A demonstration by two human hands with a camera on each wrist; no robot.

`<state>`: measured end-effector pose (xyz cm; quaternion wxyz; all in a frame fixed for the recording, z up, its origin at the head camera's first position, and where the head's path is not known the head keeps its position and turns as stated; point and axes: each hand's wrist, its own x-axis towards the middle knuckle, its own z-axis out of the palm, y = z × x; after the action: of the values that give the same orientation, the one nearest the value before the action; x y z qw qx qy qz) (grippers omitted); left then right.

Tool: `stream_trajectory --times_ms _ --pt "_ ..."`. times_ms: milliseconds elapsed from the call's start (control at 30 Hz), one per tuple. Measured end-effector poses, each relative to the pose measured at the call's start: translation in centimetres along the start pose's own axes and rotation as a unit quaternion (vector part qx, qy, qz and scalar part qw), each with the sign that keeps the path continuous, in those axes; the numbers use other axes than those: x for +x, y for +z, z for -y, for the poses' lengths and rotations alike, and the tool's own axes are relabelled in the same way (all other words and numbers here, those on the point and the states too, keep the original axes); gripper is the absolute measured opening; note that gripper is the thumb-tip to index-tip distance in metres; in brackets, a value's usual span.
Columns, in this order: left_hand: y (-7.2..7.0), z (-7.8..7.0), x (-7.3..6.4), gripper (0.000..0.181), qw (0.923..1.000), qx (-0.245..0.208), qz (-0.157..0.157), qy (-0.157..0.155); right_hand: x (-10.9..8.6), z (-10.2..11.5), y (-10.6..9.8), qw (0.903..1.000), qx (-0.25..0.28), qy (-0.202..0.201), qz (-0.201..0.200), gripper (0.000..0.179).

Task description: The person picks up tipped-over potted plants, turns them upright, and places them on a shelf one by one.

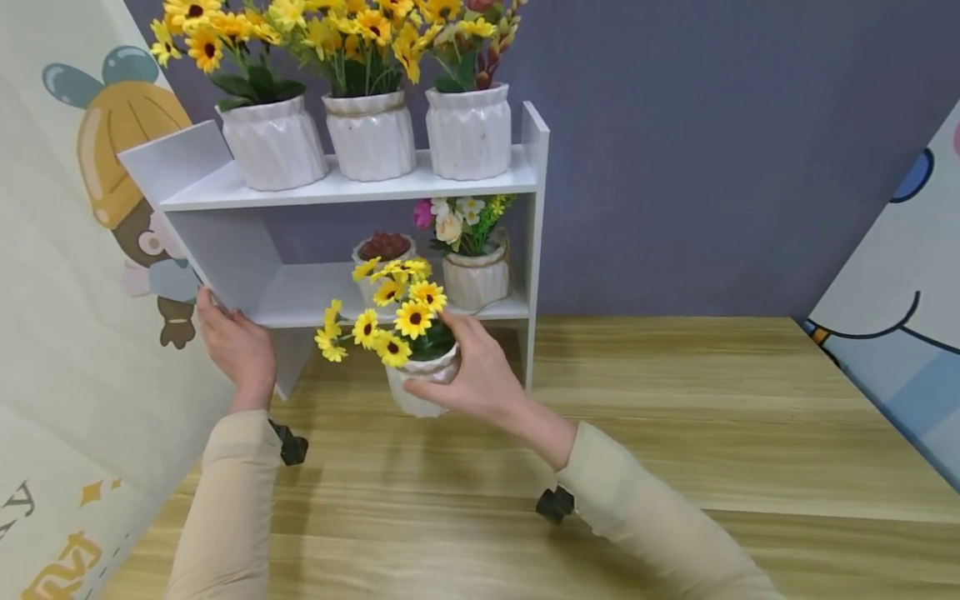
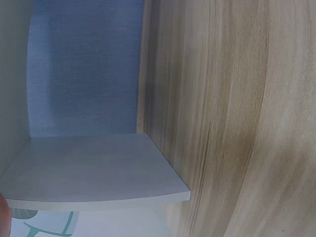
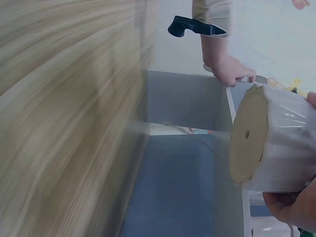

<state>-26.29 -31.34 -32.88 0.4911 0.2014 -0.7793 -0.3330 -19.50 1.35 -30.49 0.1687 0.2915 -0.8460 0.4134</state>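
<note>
My right hand (image 1: 487, 371) grips a white ceramic pot (image 1: 420, 392) of yellow daisy-like artificial flowers (image 1: 414, 319), tilted and lifted in front of a white shelf (image 1: 348, 193). The thumb lies on the near side of the pot. In the right wrist view the pot's flat base (image 3: 249, 136) with a small hole faces the camera. My left hand (image 1: 238, 350) holds the front edge of the shelf's left side panel, partly hiding that edge. Only a bit of a finger (image 2: 5, 217) shows in the left wrist view.
Three white pots stand on the top board: left (image 1: 273, 143), middle (image 1: 371, 137) and right (image 1: 468, 133). A succulent pot (image 1: 386, 247) and a mixed-flower pot (image 1: 477, 279) stand on the middle board. Below is a wooden tabletop (image 1: 675, 433); a printed panel (image 1: 97, 350) rises at left.
</note>
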Motion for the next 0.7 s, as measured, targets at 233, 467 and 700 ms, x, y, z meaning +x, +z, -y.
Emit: stream_trajectory --times_ms 233,467,700 --pt "0.1 -0.1 0.2 0.041 0.9998 -0.009 -0.014 0.006 1.5 1.0 1.0 0.9999 0.007 -0.01 -0.01 0.092" --pt "0.1 -0.1 0.0 0.041 0.9999 -0.004 -0.004 -0.009 2.9 2.3 2.3 1.0 0.003 0.005 -0.004 0.095" --pt "0.0 0.2 -0.1 0.041 0.9997 -0.003 0.01 -0.023 4.0 3.4 3.4 0.9999 0.001 0.013 -0.007 0.093"
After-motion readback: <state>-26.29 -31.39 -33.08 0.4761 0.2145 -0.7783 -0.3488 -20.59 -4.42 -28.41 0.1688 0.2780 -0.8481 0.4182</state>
